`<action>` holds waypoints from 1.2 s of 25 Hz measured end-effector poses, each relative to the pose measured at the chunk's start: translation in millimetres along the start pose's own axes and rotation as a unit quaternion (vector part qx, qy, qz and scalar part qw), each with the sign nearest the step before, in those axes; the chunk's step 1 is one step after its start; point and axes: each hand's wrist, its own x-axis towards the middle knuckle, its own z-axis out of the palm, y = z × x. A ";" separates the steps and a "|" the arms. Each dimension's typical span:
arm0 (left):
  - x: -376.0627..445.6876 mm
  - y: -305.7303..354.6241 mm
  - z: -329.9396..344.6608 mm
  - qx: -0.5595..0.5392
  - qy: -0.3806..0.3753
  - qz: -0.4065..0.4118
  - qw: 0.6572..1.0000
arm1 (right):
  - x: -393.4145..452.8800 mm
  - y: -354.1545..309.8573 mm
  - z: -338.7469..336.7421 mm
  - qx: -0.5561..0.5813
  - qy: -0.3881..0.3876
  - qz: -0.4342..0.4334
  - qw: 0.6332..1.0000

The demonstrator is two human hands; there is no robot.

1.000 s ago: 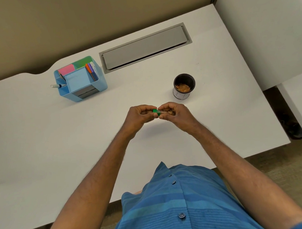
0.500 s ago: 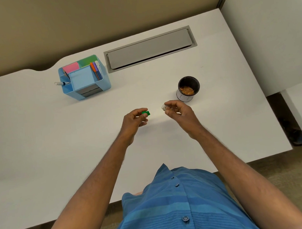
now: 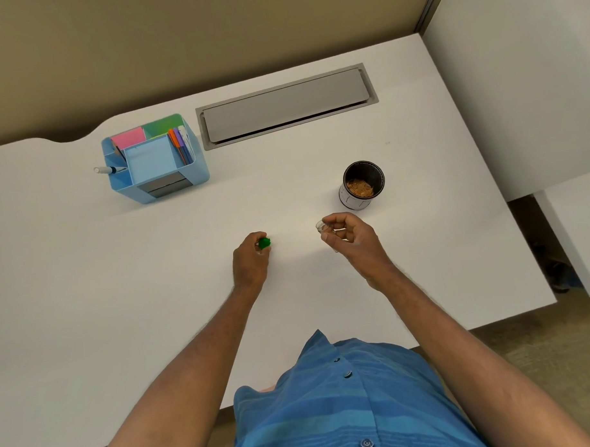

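My left hand (image 3: pixel 249 260) pinches a small green cap (image 3: pixel 264 243) low over the white desk (image 3: pixel 89 297), near the middle. My right hand (image 3: pixel 351 239) holds a small clear tube (image 3: pixel 321 227) with its open end pointing left; most of the tube is hidden inside my fingers. The two hands are apart, about a hand's width between them. A black cup (image 3: pixel 362 186) with coppery bits inside stands just beyond my right hand.
A light blue desk organiser (image 3: pixel 156 161) with sticky notes and pens stands at the back left, a marker (image 3: pixel 109 170) sticking out of its left side. A grey cable hatch (image 3: pixel 286 106) is set into the desk at the back. The desk's right edge lies past the cup.
My hands were together on the capped tube. The green cap came off in my left hand, which moved left and down toward the desk; my right hand moved right with the tube.
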 end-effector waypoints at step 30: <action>35.7 154.8 106.7 0.096 -0.176 0.231 0.952 | 61.8 -32.1 -90.3 -0.440 0.131 -0.079 0.885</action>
